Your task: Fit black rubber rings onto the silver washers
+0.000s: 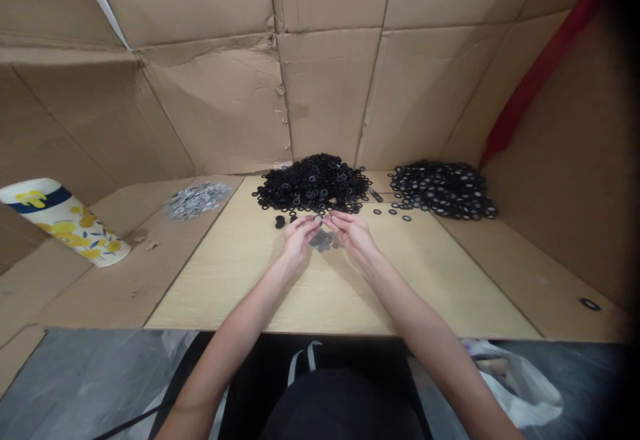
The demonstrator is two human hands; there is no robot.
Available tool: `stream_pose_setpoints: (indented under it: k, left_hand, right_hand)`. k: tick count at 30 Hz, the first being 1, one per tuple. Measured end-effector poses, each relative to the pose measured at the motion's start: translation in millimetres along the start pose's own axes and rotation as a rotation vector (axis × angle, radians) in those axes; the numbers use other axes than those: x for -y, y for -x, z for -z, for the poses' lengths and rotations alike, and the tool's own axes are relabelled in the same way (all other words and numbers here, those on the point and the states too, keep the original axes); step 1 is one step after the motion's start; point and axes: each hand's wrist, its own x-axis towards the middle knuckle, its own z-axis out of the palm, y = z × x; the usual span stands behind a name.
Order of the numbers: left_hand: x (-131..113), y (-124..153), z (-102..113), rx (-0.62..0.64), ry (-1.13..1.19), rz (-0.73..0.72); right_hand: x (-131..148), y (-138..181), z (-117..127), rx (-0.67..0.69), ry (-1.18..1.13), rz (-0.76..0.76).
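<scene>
My left hand [301, 232] is closed in a pinch on a small grey disc [318, 218], with something dark at its fingertips. My right hand [354, 229] meets it from the right, thumb and fingers pinched together; what they hold, if anything, is too small to name. Below the fingers, a little heap of grey discs [323, 241] lies on the yellowish board. Just beyond both hands rises a large pile of black rings [313, 185]. A short stack of black rings [280, 221] stands left of my left hand, and a few ringed discs [393, 213] lie to the right.
Silver discs [197, 201] are heaped at the left. A pile of black rings with grey centres [443, 190] sits at the right. One ringed disc [590, 304] lies near the right edge. A patterned tumbler [75, 227] leans at far left. Cardboard walls [330, 93] enclose the table.
</scene>
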Motion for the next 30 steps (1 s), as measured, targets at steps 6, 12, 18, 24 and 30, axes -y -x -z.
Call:
stream_pose_setpoints:
  k: [6,12,18,24,30]
  left_hand:
    - [-0.4,-0.1,-1.0,-0.018,0.0,0.008]
    - [-0.1,-0.4,-0.8,-0.024,-0.004,0.019]
    - [0.7,-1.1,-0.3,-0.022,-0.001,0.021]
    - [1.0,-1.7,0.3,-0.007,0.004,0.028]
    - [0.5,-1.3,-0.2,-0.017,-0.005,0.032]
  right_hand:
    - [1.9,2.6,-1.5,0.024,-0.013,-0.002]
    - [2.0,1.8,-1.1,0.019,-0.018,0.005]
    - [2.0,0.4,1.8,0.037,-0.001,-0.016]
    - [4.4,0.5,2.2,-0.011,0.014,-0.048]
    - [4.9,-0.2,2.7,-0.026,0.027,-0.048]
